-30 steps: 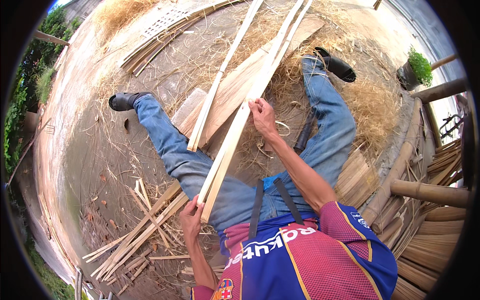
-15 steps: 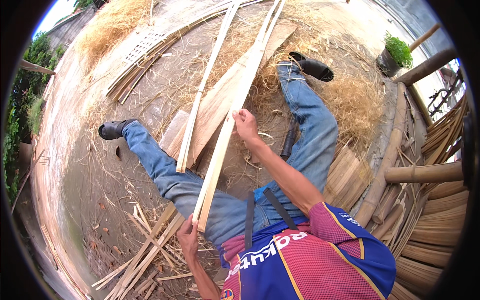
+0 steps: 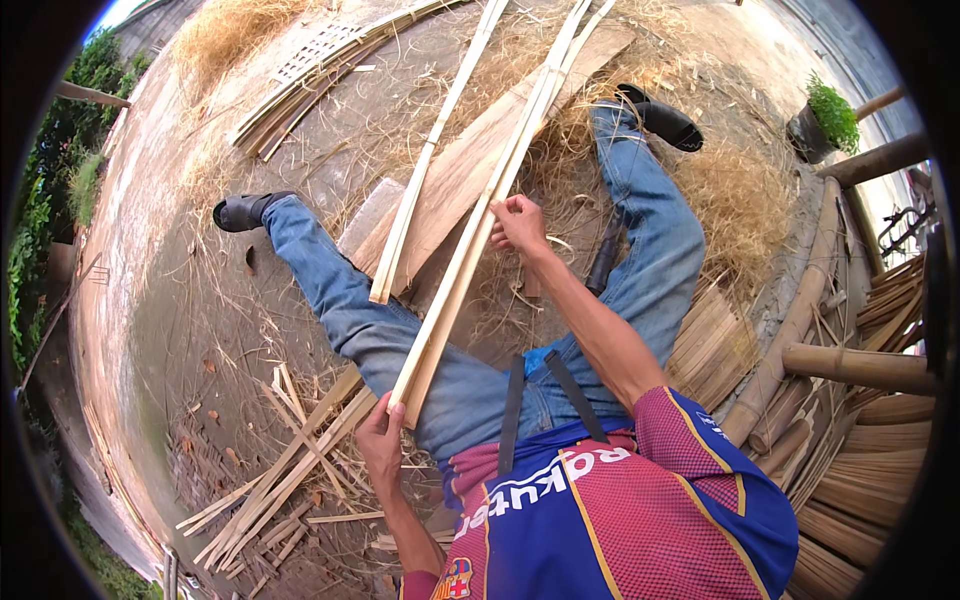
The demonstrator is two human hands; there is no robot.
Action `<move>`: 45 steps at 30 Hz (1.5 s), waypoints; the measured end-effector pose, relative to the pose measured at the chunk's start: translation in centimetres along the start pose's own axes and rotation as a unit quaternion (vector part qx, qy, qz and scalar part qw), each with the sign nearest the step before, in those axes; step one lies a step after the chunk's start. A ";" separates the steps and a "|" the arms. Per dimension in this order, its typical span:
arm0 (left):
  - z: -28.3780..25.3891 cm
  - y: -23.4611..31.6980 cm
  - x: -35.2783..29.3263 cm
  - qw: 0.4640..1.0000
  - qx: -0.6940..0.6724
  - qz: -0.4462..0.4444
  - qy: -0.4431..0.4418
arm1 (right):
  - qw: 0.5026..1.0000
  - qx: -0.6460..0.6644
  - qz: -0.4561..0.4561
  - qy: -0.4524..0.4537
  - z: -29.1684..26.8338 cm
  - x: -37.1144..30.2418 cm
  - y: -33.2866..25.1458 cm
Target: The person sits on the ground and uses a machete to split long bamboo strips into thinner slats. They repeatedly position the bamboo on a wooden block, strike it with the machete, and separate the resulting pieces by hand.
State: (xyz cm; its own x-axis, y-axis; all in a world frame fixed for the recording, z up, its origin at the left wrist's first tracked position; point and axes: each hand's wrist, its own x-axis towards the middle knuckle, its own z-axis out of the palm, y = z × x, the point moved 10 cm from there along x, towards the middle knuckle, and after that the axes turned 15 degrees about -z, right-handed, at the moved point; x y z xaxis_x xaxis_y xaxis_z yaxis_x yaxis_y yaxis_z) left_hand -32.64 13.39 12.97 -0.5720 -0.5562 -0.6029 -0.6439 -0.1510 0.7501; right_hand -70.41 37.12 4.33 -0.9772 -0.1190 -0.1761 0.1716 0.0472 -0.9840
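Long, pale split-bamboo strips [image 3: 462, 275] slant across my left thigh, reaching far up the view. At their near end, my left hand [image 3: 380, 438] pinches them between thumb and fingers. Farther along, my right hand [image 3: 519, 224] is closed on the strips' right edge with bent fingers. The strips lie nearly together along my thigh and part toward the far end. To their left, another pair of pale strips [image 3: 424, 170] rests with its near end by my left knee. Beneath them lies a broad wooden board [image 3: 455, 190], with a grey block [image 3: 371, 214] against its left side.
Cut strips [image 3: 285, 480] lie piled on the ground at lower left. Curly shavings [image 3: 745, 215] spread beyond my right leg. Darker slats [image 3: 305, 105] lie at far left. Bamboo poles [image 3: 850, 368] and stacked strips [image 3: 860, 490] stand at right, near a potted plant [image 3: 825, 115].
The whole view has shifted, so most things sit farther right. My right hand's fingers are more curled against the strips. Both hands keep their hold.
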 end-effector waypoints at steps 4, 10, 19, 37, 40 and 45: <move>-0.2 -1.2 0.8 1.000 -0.006 -0.020 -0.003 | 0.991 0.117 0.052 0.030 0.9 -0.3 1.3; 0.2 -1.8 1.3 0.998 -0.040 -0.037 -0.035 | 0.993 0.111 0.035 -0.015 1.7 0.1 1.2; 0.4 -2.0 1.7 0.997 -0.064 -0.025 -0.044 | 0.982 0.165 0.030 -0.087 1.7 -0.1 1.1; 1.5 -0.2 1.1 0.999 -0.027 0.006 -0.047 | 0.944 0.313 0.071 -0.073 0.9 -0.8 3.6; 0.7 -0.6 1.3 0.999 -0.010 0.045 -0.007 | 0.956 0.288 0.055 -0.029 1.8 -0.7 2.7; 0.4 -0.8 1.7 0.999 0.000 0.040 0.015 | 0.982 0.185 0.048 0.009 1.5 0.4 3.4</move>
State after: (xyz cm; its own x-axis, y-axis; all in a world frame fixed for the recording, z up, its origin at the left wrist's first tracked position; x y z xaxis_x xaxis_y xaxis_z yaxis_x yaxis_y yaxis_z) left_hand -33.31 12.87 11.20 -0.6061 -0.5907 -0.5326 -0.5968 -0.1048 0.7955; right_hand -70.00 35.71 0.86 -0.9555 -0.1135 -0.2721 0.2942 -0.3059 -0.9055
